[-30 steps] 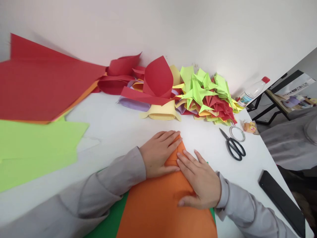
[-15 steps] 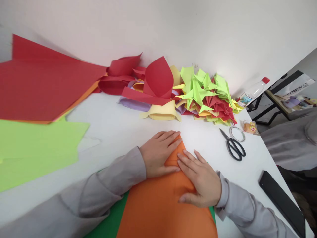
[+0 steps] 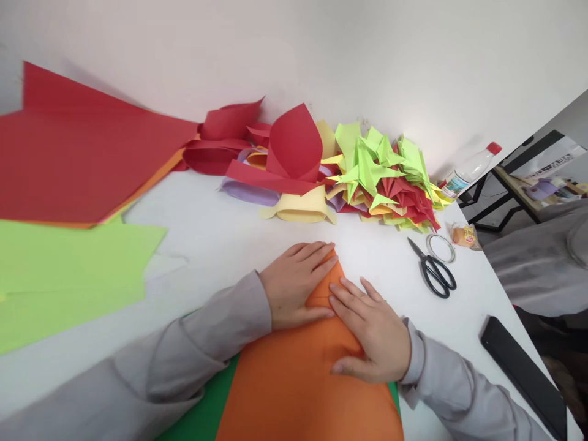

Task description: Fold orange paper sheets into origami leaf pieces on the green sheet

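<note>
An orange sheet of paper point(image 3: 303, 380) lies in front of me, its far end folded to a narrow point. My left hand point(image 3: 298, 285) lies flat over the left side of that folded end, fingers stretched out. Against the right edge, my right hand point(image 3: 370, 331) rests with spread fingers, fingertips near the fold and thumb on the paper. Both hands press on the sheet rather than grasp it. Beneath the orange paper, a green sheet point(image 3: 206, 404) sticks out on the left and a little on the right.
Black scissors point(image 3: 434, 269), a tape roll point(image 3: 441, 248) and a snack packet point(image 3: 465, 236) lie at right, near a black phone-like slab point(image 3: 523, 373). Folded paper pieces point(image 3: 367, 171) pile along the wall beside a bottle point(image 3: 468, 171). Red point(image 3: 92, 165) and lime sheets point(image 3: 68, 269) lie left.
</note>
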Demonstrator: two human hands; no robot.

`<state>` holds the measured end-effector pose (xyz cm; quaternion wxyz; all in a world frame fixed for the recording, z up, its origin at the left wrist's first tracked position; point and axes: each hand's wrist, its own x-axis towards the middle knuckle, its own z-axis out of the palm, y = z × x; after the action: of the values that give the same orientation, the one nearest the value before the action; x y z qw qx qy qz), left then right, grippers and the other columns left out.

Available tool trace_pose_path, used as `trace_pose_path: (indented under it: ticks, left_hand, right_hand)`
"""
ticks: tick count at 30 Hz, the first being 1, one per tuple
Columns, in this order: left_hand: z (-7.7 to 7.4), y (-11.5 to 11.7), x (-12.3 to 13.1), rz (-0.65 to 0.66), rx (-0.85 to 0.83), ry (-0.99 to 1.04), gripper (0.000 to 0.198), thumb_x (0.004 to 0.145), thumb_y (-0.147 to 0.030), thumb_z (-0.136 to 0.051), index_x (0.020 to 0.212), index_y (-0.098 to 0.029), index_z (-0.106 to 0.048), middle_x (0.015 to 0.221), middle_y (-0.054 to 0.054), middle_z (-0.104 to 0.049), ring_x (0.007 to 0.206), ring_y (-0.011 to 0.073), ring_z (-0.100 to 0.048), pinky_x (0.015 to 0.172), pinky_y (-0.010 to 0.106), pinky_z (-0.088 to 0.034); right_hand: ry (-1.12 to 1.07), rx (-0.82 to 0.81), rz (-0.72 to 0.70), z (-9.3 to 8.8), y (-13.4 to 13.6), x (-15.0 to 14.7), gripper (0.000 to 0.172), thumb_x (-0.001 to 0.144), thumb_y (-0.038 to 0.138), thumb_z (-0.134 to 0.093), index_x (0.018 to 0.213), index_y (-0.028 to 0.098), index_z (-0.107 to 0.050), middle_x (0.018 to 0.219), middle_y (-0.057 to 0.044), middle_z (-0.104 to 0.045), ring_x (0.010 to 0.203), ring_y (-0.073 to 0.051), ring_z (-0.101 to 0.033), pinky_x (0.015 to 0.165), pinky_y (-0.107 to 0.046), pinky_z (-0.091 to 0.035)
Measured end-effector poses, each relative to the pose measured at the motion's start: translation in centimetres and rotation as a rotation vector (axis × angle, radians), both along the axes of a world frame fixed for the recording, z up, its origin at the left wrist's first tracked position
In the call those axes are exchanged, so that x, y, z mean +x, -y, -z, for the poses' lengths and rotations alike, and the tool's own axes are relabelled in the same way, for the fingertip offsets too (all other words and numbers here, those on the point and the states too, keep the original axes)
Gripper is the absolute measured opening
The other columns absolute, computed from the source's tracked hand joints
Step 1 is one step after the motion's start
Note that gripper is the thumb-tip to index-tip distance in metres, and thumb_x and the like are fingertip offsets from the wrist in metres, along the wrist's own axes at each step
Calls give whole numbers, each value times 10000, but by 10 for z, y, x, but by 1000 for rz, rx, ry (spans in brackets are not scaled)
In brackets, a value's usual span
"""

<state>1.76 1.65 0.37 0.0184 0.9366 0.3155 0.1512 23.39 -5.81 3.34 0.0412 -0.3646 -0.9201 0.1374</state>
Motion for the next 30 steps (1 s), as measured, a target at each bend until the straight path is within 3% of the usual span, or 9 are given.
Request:
trace_pose_path:
  ticks: [12,24,30]
  left_hand:
    - [3,-1,0,-6,-2,14,815,765,-708,-444,1276,-77,-504,1401,237,-430,1282,365,-386,1041,504,-304]
    - [7,2,-1,-44,3,14,851,749,-716,-474,1314,-79,-470,1450,277,-309,1311,412,-326,1040,535,-306]
    - [3,1,-1,-34,-5,10,820,760,-713,-451,1289,-88,-496,1445,243,-351,1285,397,-353,1028,525,-319]
  right_hand:
    - [10,-27,20,-5,1,-1,837,850,662,-431,1424,61,-327,1502,-167,-306,1426,-281,-175,1166,-501,-80]
    - [0,-12,-16,3,-1,1,857,833,652,-465,1438,68,-298,1488,-191,-323,1421,-299,-186,1151,-534,-109]
    - [6,-24,22,-5,1,-1,810,858,632,-444,1423,63,-327,1495,-167,-321,1428,-272,-172,1165,-497,-82]
